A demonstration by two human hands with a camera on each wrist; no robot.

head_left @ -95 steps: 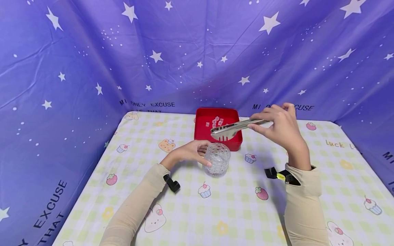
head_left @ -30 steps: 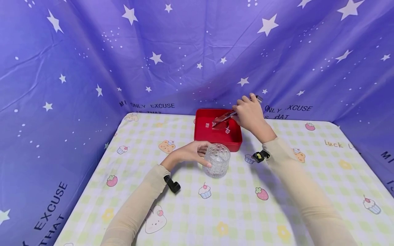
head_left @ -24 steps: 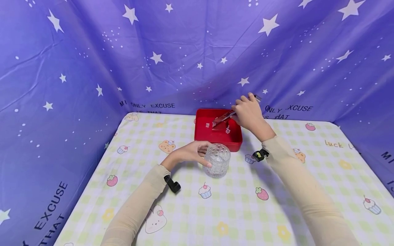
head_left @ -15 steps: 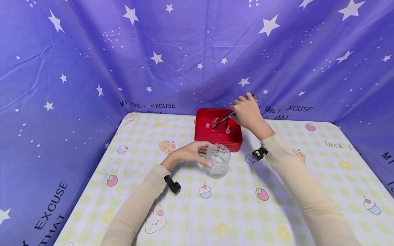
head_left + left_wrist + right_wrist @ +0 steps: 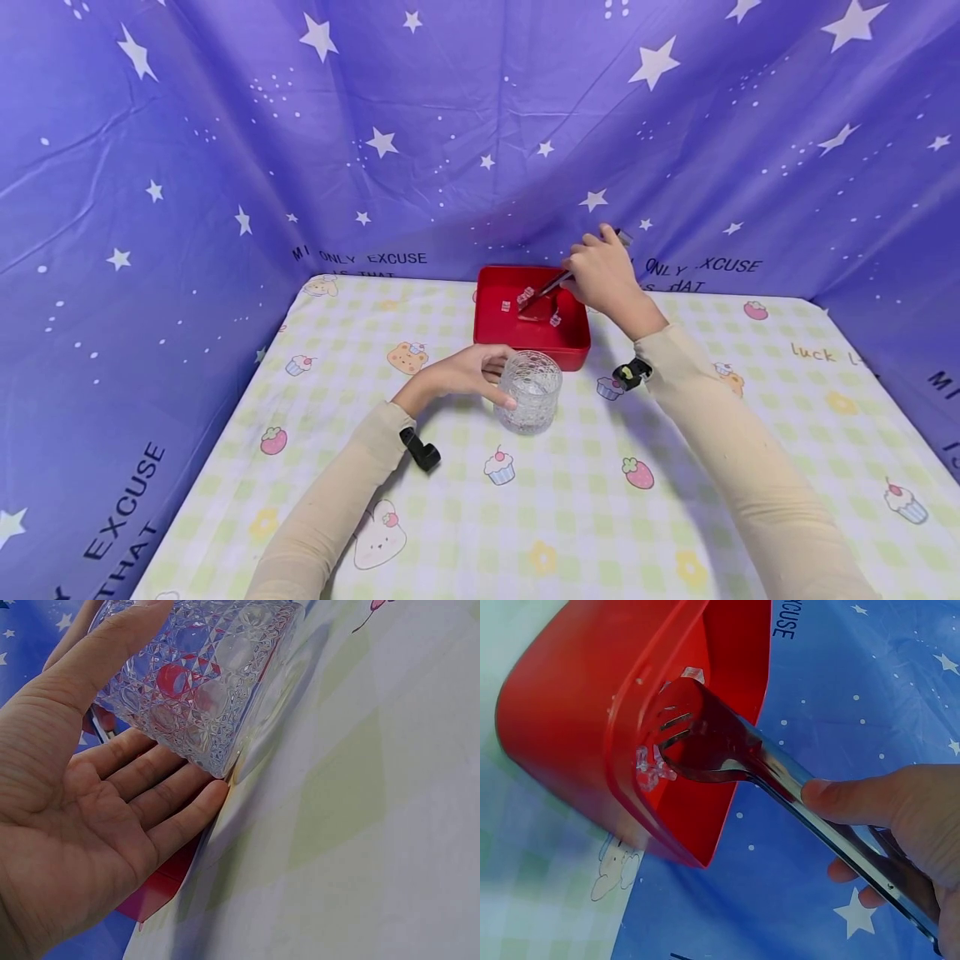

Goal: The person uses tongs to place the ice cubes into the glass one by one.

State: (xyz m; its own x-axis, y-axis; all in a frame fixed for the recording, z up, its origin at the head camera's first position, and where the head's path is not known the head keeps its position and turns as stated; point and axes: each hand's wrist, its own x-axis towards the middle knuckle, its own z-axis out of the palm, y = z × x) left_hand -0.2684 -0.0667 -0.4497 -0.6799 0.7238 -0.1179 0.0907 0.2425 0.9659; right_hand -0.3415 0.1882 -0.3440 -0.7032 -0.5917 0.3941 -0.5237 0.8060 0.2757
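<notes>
My left hand (image 5: 468,372) holds a clear patterned glass (image 5: 530,392) on the table, thumb on its near side and fingers behind. In the left wrist view the glass (image 5: 202,682) shows its cut-crystal texture beneath the thumb. My right hand (image 5: 602,271) grips metal serving tongs (image 5: 555,282), whose slotted head reaches down into a red square box (image 5: 487,333). Small clear pieces like ice cubes (image 5: 506,306) lie in that box. In the right wrist view the tongs' head (image 5: 705,742) is among the clear pieces (image 5: 652,769); what lies between its jaws is hidden.
A checked tablecloth (image 5: 375,533) with cartoon prints covers the table. Behind it and at the sides hang blue curtains (image 5: 435,183) with white stars. The red box stands just behind the glass, close to the back edge.
Earlier, the tongs were held above the glass; my right hand has since moved back and lowered them into the red box. Their tips have shifted slightly there. The left hand and glass stay put.
</notes>
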